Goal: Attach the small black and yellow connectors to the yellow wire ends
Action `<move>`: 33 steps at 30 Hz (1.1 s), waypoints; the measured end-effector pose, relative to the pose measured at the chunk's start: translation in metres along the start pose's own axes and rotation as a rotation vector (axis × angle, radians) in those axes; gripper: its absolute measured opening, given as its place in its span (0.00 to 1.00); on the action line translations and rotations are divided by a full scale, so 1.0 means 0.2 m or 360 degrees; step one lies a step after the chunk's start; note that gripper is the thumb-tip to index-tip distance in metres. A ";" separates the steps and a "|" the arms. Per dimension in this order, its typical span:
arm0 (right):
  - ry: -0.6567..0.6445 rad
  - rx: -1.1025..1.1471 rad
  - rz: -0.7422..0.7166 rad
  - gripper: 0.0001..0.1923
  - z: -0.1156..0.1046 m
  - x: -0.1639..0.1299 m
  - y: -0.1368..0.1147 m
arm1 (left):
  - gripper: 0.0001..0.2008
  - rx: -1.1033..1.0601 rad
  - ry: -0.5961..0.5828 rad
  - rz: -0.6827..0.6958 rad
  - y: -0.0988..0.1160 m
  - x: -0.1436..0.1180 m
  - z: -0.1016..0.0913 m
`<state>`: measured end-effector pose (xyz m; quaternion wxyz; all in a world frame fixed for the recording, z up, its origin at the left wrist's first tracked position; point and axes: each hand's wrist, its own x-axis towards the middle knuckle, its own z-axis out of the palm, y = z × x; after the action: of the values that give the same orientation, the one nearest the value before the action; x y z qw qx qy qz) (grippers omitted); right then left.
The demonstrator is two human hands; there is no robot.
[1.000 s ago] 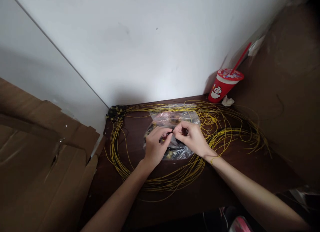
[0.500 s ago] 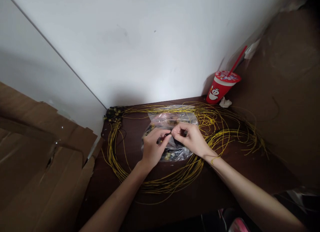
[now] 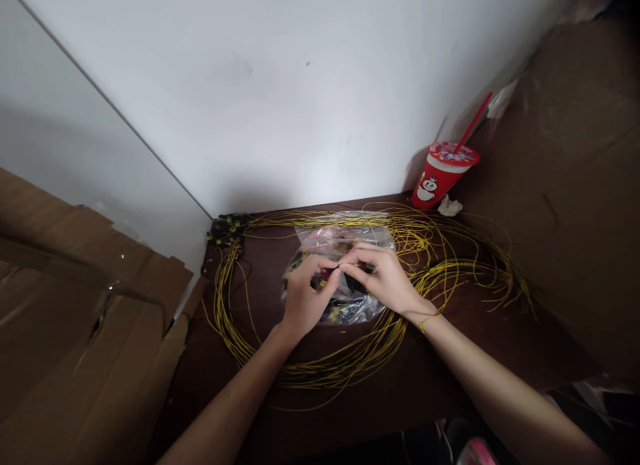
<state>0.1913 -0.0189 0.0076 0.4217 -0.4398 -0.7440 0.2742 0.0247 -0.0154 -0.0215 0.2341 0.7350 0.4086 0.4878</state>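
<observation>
Both hands, left hand (image 3: 305,298) and right hand (image 3: 383,281), met fingertip-to-fingertip, pinching a small connector (image 3: 334,271) over the plastic bag (image 3: 350,305); steady alignment advised.

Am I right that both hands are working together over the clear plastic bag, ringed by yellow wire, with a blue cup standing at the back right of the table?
Not quite: the cup is red, as the head view shows. Otherwise yes: the left hand and right hand meet over the clear plastic bag, ringed by yellow wire.
</observation>
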 end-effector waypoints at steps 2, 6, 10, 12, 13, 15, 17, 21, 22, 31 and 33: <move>0.0008 0.0004 -0.0009 0.09 0.00 0.00 0.00 | 0.01 -0.0024 -0.0002 0.0022 0.00 0.00 0.00; 0.0016 0.0034 -0.0021 0.08 0.01 0.00 0.01 | 0.01 -0.0100 -0.0037 0.0049 0.00 0.01 0.00; -0.0020 0.0071 -0.0015 0.07 0.01 0.00 0.01 | 0.02 -0.0175 -0.0062 0.0022 -0.01 0.01 0.00; -0.0033 0.0101 -0.0010 0.06 0.01 0.00 0.01 | 0.02 -0.0216 -0.0066 -0.0001 -0.01 0.01 0.00; -0.0033 0.0117 -0.0005 0.06 0.01 0.00 0.01 | 0.02 -0.0240 -0.0066 -0.0017 -0.02 0.01 0.00; -0.0029 0.0144 0.0005 0.05 0.01 0.00 0.01 | 0.03 -0.0302 -0.0055 -0.0053 -0.02 0.01 0.00; -0.0030 0.0162 0.0012 0.05 0.01 0.00 0.00 | 0.03 -0.0362 -0.0025 -0.0081 -0.02 0.01 0.00; 0.0012 0.0126 0.0039 0.04 0.01 0.01 0.00 | 0.03 -0.0383 0.0042 -0.0096 -0.02 0.02 0.00; 0.0031 0.0106 0.0047 0.04 0.01 0.01 0.00 | 0.03 -0.0377 0.0046 -0.0098 -0.02 0.01 0.00; 0.0066 0.0088 0.0053 0.06 0.01 0.00 0.00 | 0.03 -0.0392 0.0036 -0.0127 -0.02 0.02 0.01; 0.0059 0.0111 0.0055 0.06 0.01 0.00 0.00 | 0.03 -0.0403 0.0042 -0.0124 -0.01 0.02 0.01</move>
<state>0.1890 -0.0189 0.0058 0.4456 -0.4428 -0.7183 0.2990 0.0261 -0.0105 -0.0218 0.3383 0.6766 0.3753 0.5357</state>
